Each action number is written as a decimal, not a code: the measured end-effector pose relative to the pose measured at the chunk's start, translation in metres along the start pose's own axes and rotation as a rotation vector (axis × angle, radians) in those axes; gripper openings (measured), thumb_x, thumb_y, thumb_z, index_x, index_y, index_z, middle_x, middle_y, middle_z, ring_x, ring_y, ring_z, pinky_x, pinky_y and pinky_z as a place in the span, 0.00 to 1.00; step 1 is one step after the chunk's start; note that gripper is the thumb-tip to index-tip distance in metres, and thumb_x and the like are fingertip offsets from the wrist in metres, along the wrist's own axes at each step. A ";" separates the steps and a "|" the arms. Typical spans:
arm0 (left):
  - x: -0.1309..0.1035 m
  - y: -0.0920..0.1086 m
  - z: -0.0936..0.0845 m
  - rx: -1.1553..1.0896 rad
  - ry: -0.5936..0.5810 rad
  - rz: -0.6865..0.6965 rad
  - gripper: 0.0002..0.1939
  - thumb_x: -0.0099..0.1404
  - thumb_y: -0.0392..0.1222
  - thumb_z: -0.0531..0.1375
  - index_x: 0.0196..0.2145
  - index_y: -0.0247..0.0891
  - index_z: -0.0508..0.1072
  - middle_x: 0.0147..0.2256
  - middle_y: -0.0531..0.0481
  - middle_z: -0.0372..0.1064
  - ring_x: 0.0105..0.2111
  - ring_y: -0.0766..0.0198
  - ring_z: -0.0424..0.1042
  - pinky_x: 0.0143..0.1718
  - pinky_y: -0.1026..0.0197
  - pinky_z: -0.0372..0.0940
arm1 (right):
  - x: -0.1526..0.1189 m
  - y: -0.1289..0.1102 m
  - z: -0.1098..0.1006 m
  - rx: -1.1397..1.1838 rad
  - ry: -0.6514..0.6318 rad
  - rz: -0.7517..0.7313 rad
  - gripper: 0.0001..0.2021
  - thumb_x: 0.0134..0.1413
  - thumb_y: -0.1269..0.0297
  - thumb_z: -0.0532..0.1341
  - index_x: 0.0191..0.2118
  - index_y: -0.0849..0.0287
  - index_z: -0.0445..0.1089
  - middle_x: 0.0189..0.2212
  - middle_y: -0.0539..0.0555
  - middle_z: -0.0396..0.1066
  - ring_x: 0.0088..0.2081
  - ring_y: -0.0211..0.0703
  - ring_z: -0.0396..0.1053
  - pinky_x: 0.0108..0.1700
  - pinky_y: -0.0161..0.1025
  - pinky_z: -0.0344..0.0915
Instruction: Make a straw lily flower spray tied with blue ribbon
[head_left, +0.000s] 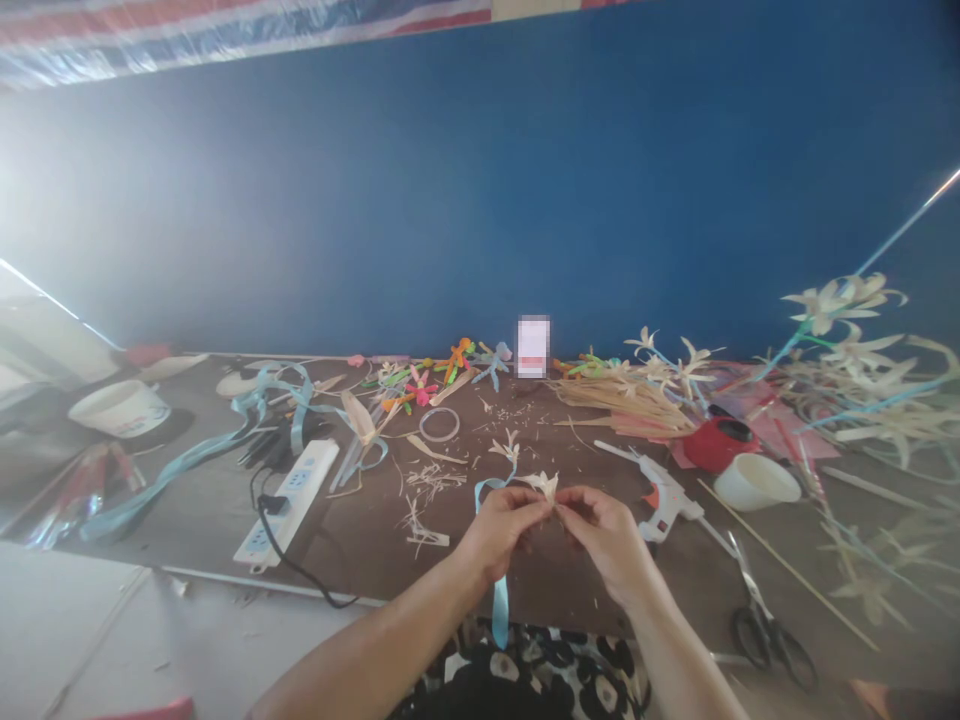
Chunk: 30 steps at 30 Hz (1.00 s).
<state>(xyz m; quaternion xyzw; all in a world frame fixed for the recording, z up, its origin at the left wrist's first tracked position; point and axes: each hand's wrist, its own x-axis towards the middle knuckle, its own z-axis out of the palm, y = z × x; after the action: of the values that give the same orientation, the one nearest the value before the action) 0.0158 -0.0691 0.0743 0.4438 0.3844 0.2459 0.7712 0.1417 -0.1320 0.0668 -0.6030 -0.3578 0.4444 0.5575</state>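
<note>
left hand [495,532] and right hand [606,538] both pinching a pale flower [548,486] over the table [367,545], its base kinda hidden, blue ribbon [500,612] partly behind left hand, rightmost flowers [874,578] super blurry

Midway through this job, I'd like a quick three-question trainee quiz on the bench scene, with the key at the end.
1. What do the left hand and right hand both pinch?
a) a white cup
b) a cream craft flower
c) a wooden stick

2. True or false: a black plug sits in the white power strip.

3. Fill in: farther from the person than the scissors lies a white ____ with a nozzle.

Key: 1 b; 2 true; 3 glue gun.
</note>
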 end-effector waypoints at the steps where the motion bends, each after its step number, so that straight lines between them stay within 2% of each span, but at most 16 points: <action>1: 0.000 0.001 0.000 -0.020 0.006 -0.015 0.11 0.46 0.43 0.61 0.25 0.32 0.71 0.19 0.54 0.60 0.16 0.74 0.55 0.13 0.70 0.47 | 0.000 0.001 0.000 0.017 -0.001 0.009 0.10 0.42 0.60 0.61 0.31 0.61 0.67 0.19 0.48 0.64 0.17 0.31 0.56 0.17 0.28 0.54; 3: 0.002 0.002 -0.001 -0.071 -0.004 -0.059 0.09 0.46 0.40 0.61 0.25 0.32 0.71 0.20 0.53 0.62 0.16 0.74 0.56 0.13 0.70 0.47 | 0.000 0.003 -0.001 0.064 -0.011 0.026 0.11 0.42 0.60 0.61 0.31 0.61 0.67 0.19 0.47 0.64 0.16 0.30 0.56 0.16 0.28 0.54; 6: 0.003 0.003 -0.004 -0.164 -0.090 -0.142 0.08 0.46 0.36 0.60 0.28 0.33 0.71 0.22 0.52 0.64 0.18 0.73 0.58 0.13 0.70 0.46 | 0.000 0.003 -0.002 0.166 -0.036 0.045 0.11 0.42 0.61 0.62 0.33 0.60 0.66 0.19 0.46 0.63 0.15 0.29 0.55 0.16 0.28 0.53; 10: 0.002 0.003 -0.008 -0.255 -0.171 -0.195 0.09 0.46 0.34 0.61 0.30 0.34 0.71 0.23 0.53 0.63 0.18 0.74 0.59 0.13 0.71 0.46 | 0.000 0.000 -0.002 0.308 -0.054 0.072 0.11 0.41 0.62 0.63 0.33 0.60 0.65 0.21 0.45 0.61 0.16 0.27 0.54 0.15 0.27 0.54; 17: 0.002 -0.002 -0.007 -0.275 -0.153 -0.160 0.11 0.46 0.37 0.64 0.30 0.33 0.72 0.21 0.54 0.61 0.18 0.76 0.57 0.13 0.72 0.45 | 0.000 -0.003 -0.001 0.429 -0.111 0.126 0.11 0.41 0.65 0.63 0.34 0.58 0.64 0.21 0.44 0.59 0.16 0.26 0.52 0.15 0.26 0.55; 24: 0.002 -0.003 -0.005 -0.294 -0.120 -0.137 0.12 0.43 0.38 0.65 0.28 0.32 0.72 0.20 0.54 0.62 0.17 0.76 0.57 0.13 0.72 0.44 | 0.000 -0.007 0.001 0.424 -0.137 0.131 0.13 0.40 0.63 0.63 0.35 0.60 0.63 0.21 0.45 0.59 0.17 0.26 0.52 0.16 0.27 0.56; 30: 0.005 -0.001 -0.003 -0.219 -0.095 -0.142 0.12 0.45 0.45 0.63 0.24 0.33 0.69 0.18 0.54 0.60 0.18 0.74 0.58 0.13 0.71 0.44 | 0.002 0.000 0.001 0.337 -0.091 0.109 0.14 0.40 0.62 0.63 0.35 0.58 0.62 0.19 0.43 0.58 0.16 0.28 0.52 0.16 0.27 0.56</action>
<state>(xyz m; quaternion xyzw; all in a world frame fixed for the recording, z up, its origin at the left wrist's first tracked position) 0.0169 -0.0644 0.0707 0.3398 0.3486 0.2100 0.8479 0.1415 -0.1296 0.0664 -0.4988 -0.2697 0.5546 0.6090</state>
